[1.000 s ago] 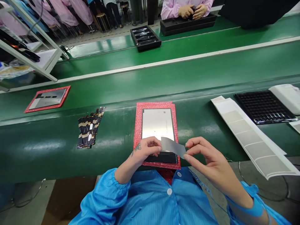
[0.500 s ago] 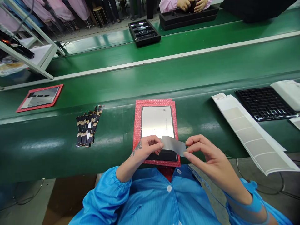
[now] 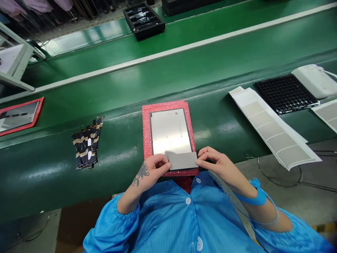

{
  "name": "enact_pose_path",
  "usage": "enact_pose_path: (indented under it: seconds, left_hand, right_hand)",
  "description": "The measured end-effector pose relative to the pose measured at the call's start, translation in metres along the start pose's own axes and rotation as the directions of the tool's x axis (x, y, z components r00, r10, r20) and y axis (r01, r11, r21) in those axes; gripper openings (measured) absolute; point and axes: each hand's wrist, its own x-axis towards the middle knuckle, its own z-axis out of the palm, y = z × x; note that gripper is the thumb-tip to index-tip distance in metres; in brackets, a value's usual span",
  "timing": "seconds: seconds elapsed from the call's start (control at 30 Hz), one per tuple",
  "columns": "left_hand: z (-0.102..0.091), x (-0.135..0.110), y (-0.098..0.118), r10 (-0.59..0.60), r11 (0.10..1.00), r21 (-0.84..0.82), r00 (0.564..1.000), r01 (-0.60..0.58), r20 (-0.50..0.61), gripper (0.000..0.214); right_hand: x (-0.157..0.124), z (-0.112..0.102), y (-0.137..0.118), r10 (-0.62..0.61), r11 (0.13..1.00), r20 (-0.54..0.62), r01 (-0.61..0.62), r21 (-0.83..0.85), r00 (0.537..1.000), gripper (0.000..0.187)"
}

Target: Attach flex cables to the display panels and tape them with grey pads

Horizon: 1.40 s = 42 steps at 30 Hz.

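Grey sheet: a grey sheet (image 3: 182, 160) lies flat across the near end of a silver panel (image 3: 170, 135), its long edges square to the panel's sides.
Panel: the panel rests on a red bubble-wrap mat (image 3: 146, 130) at the near edge of the green bench (image 3: 210, 91), with a rim of mat showing on the left, right and far sides.
Open room: bare green surface lies on both sides of the mat. A bundle of flex cables (image 3: 86, 142) sits well apart to the left and a white backing strip (image 3: 271, 128) well apart to the right.
Far right: a black tray (image 3: 285, 93) lies just behind the strip.
Left hand: the left hand (image 3: 151, 168), knuckles up and wrist bent inward, pinches the sheet's left end between thumb and fingers.
Right hand: the right hand (image 3: 214, 163) mirrors it, fingers curled, clamping the sheet's right end at the mat's near right corner.
Forearms: both forearms angle in from the body over the bench's edge.
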Motion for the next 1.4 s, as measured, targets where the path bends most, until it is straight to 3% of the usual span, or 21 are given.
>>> enact_pose_path:
  seconds: [0.2, 0.33, 0.77, 1.4]
  left_hand:
    - [0.002, -0.004, -0.01, -0.003, 0.988, 0.153, 1.0, 0.008, -0.03, 0.022]
    - [0.003, -0.005, -0.011, 0.062, 0.952, 0.304, 0.996, -0.041, -0.06, 0.019]
    - [0.011, -0.004, -0.009, 0.211, 0.809, 0.568, 0.977, -0.152, -0.039, 0.019]
    - [0.011, -0.007, -0.015, 0.272, 0.738, 0.643, 0.962, -0.203, -0.008, 0.019]
  right_hand:
    - [-0.005, 0.012, 0.012, -0.166, 0.967, -0.089, 0.145, -0.211, 0.982, 0.019]
    - [-0.005, 0.012, 0.014, -0.226, 0.938, -0.044, 0.206, -0.278, 0.973, 0.015]
    - [-0.002, 0.01, 0.014, -0.217, 0.881, 0.072, 0.227, -0.415, 0.974, 0.012]
    - [-0.005, 0.013, 0.013, -0.217, 0.835, 0.062, 0.218, -0.505, 0.974, 0.012]
